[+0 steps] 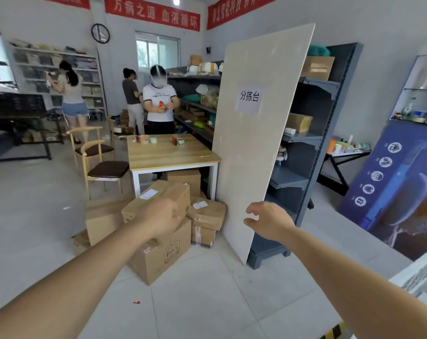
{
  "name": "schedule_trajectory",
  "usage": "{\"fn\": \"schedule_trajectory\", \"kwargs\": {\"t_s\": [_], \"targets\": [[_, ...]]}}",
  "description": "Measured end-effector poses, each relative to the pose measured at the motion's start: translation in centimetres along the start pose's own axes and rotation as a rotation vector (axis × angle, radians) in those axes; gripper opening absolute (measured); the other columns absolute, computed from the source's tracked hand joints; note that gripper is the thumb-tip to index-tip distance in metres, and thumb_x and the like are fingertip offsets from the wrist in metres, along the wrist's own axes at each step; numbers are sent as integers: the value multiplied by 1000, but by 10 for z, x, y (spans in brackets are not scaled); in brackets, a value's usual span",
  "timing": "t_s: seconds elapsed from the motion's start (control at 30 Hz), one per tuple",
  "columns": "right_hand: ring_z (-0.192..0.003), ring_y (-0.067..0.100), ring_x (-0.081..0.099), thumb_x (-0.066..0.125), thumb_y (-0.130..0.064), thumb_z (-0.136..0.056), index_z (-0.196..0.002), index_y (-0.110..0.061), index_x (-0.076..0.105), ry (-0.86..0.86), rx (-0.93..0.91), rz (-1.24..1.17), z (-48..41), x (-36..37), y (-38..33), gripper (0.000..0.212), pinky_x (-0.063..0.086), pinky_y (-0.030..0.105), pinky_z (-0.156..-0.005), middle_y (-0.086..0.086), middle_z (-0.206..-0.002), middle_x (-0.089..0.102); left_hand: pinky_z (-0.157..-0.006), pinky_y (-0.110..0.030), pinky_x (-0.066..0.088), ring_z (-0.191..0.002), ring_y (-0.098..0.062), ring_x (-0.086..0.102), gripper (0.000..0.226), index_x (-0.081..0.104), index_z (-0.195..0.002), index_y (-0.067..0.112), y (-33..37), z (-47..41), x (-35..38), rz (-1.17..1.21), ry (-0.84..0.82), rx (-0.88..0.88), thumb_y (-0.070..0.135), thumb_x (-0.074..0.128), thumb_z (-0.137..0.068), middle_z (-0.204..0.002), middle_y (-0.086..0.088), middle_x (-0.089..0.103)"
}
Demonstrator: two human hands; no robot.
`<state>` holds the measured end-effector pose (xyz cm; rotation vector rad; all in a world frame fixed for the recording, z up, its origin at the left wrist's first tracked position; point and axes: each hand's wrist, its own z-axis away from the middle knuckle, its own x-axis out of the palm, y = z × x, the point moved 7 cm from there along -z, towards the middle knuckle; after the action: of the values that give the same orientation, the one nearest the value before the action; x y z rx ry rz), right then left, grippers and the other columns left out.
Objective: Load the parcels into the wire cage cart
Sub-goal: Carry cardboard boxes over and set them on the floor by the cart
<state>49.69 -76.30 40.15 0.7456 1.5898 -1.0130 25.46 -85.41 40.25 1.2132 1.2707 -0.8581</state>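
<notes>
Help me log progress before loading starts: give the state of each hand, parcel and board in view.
Left hand: reaching over the top parcel, grip unclear.
Right hand: open, fingers loose, holding nothing.
Parcel pile: on the floor, not loaded.
Top parcel: tilted on the pile, closed.
Board: upright on the floor.

Parcels (pixel 163 189) are made of matt brown cardboard, sealed with glossy tape (pixel 205 218). The table (pixel 170 155) at 11 o'clock is topped in smooth pale wood; the board (pixel 256 148) at 1 o'clock is finished smooth, cream, faintly glossy.
</notes>
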Motion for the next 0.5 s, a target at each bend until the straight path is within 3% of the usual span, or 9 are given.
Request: {"fn": "schedule_trajectory", "kwargs": {"t_s": [0.17, 0.3, 0.4, 0.5], "targets": [[-113, 23, 54, 46, -26, -97, -123, -15, 60, -57, -118, 62, -88, 14, -18, 31, 48, 31, -89, 4, -124, 60, -75, -32, 50, -87, -19, 56, 7, 52, -86, 29, -40, -72, 18, -14, 24, -96, 31, 50, -92, -97, -1, 62], [-104, 21, 56, 50, -30, -94, -111, -18, 62, -76, -147, 11, -165, 18, -23, 24, 50, 31, -82, -1, -113, 60, -84, -36, 54, -103, -23, 62, 16, 57, -88, 21, -66, -129, 21, -38, 27, -186, 34, 49, -92, -110, -1, 64], [-91, 19, 55, 50, -30, -91, -92, -20, 61, -74, -174, -8, -221, 23, -29, 14, 50, 31, -74, -4, -99, 60, -86, -36, 54, -105, -23, 60, 31, 66, -109, 16, -84, -167, 23, -46, 24, -248, 36, 48, -94, -115, -2, 65], [-95, 22, 59, 50, -31, -90, -98, -17, 65, -93, -204, -17, -274, 35, -37, 21, 54, 35, -79, -1, -101, 65, -81, -35, 54, -100, -22, 61, 29, 67, -107, 20, -102, -204, 31, -57, 8, -285, 36, 47, -94, -110, 0, 65]]}}
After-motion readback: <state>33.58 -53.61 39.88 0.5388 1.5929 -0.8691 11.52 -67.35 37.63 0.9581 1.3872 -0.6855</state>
